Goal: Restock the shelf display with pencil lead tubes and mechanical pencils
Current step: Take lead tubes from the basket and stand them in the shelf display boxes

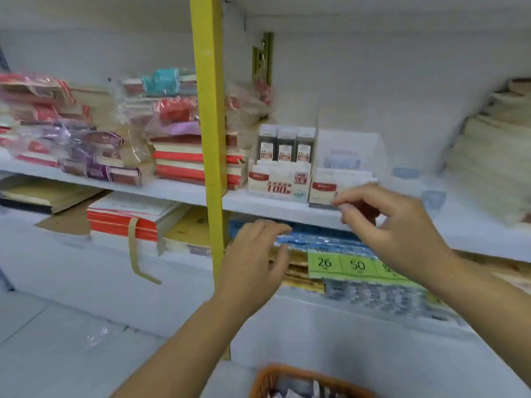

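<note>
Two white display boxes stand on the white shelf (pixel 287 206). The left display box (pixel 278 182) has three dark pencil lead tubes (pixel 286 145) upright in its back row. The right display box (pixel 342 179) shows only its white back card. My right hand (pixel 399 225) hovers at the front of the right box, fingers curled, thumb and forefinger tips close together; blur hides whether they pinch anything. My left hand (pixel 255 259) is lower, fingers relaxed, in front of blue packets (pixel 321 239) under the shelf edge, holding nothing.
A yellow upright post (pixel 211 139) divides the shelving. Left of it lie stacks of wrapped notebooks (pixel 86 133). Paper stacks (pixel 494 156) fill the right end of the shelf. Green price tags (pixel 342 264) sit below. An orange basket (pixel 270 374) with small items is at the bottom edge.
</note>
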